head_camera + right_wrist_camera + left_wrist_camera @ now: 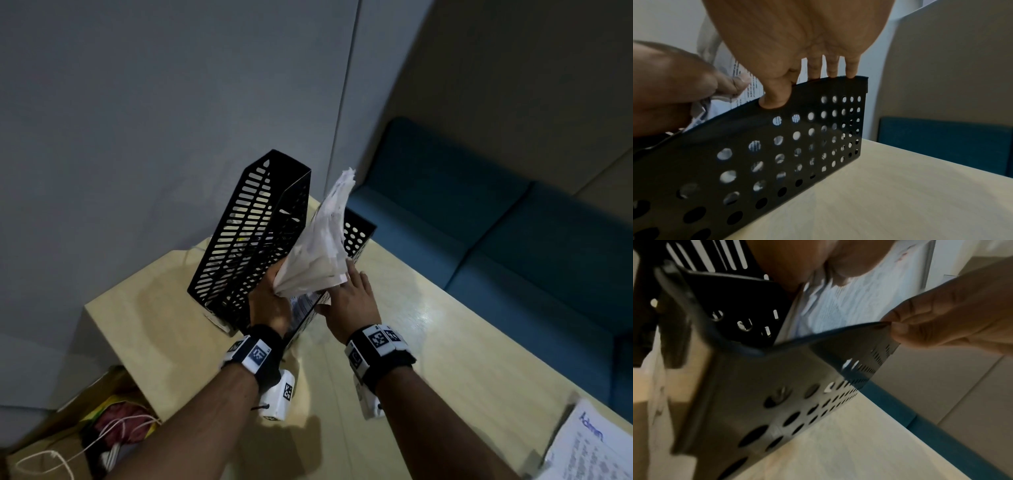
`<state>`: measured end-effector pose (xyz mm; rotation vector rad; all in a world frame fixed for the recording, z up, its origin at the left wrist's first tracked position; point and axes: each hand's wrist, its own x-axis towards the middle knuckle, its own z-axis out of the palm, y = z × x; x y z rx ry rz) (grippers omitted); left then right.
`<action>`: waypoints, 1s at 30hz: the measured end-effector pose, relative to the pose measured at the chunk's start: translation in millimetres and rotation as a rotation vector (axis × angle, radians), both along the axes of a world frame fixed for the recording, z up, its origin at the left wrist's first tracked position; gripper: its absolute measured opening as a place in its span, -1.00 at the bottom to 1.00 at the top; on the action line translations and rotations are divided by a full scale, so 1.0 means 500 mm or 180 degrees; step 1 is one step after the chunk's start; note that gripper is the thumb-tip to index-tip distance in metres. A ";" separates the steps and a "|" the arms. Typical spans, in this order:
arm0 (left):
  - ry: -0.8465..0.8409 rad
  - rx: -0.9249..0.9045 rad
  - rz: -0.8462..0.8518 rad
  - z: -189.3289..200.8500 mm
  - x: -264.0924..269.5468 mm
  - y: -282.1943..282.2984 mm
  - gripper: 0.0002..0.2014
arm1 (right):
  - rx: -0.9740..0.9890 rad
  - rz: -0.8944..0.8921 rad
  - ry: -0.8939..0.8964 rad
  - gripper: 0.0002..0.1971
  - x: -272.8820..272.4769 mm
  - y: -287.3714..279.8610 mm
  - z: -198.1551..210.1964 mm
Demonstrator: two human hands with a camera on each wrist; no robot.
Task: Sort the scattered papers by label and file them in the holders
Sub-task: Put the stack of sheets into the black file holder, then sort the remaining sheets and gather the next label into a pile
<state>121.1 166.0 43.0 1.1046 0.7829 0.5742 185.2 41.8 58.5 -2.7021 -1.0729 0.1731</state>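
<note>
Two black holders stand at the table's far corner: a tall slotted holder [253,233] and, to its right, a lower round-hole holder [358,236]. My left hand [270,298] grips a fanned stack of white papers [318,246] by its lower end, tilted up over the round-hole holder. My right hand [352,301] pinches that holder's right wall at the rim. In the right wrist view the thumb [774,99] presses the outside of the round-hole holder [789,155] and the fingers reach over its edge. Printed papers [748,84] show behind the rim and through the holes.
A printed sheet headed "Admin" [589,448] lies at the near right of the pale wooden table [445,359]. A blue sofa [479,222] runs along the right. Grey wall panels stand behind the holders. An open brown bag [68,442] with cords sits on the floor at lower left.
</note>
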 end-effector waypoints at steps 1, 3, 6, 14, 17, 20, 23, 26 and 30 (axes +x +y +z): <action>0.0102 0.0057 -0.0023 0.004 -0.002 -0.003 -0.67 | -0.0018 0.0006 -0.0025 -0.32 -0.001 0.001 -0.002; 0.0262 0.0170 -0.0115 -0.003 -0.001 -0.002 -0.68 | -0.0047 0.0022 -0.0081 -0.30 -0.004 0.003 -0.005; 0.0309 0.0018 -0.0329 -0.003 0.000 -0.007 -0.76 | 0.0024 -0.0071 0.0043 -0.31 -0.007 0.004 -0.007; 0.0842 0.1799 -0.0949 -0.009 -0.009 -0.010 -0.76 | 0.0204 -0.0060 0.0229 -0.35 -0.017 -0.003 0.005; 0.1277 0.1924 -0.1478 -0.026 -0.042 0.007 -0.38 | 0.0516 -0.0219 0.0391 -0.41 -0.027 -0.021 0.024; 0.1104 0.2216 -0.1089 -0.018 -0.067 -0.009 -0.14 | 0.0319 -0.0253 0.0567 -0.43 -0.038 -0.054 0.030; 0.0961 0.3209 -0.0823 -0.014 -0.086 -0.032 -0.25 | -0.0044 -0.0379 0.1148 -0.44 -0.048 -0.090 0.031; 0.1152 0.3592 -0.1068 -0.021 -0.092 -0.044 -0.38 | -0.0466 -0.0251 0.1627 -0.49 -0.074 -0.142 0.041; 0.1597 0.3492 -0.1362 -0.024 -0.095 -0.063 -0.42 | -0.0169 -0.0343 0.1914 -0.54 -0.137 -0.265 0.051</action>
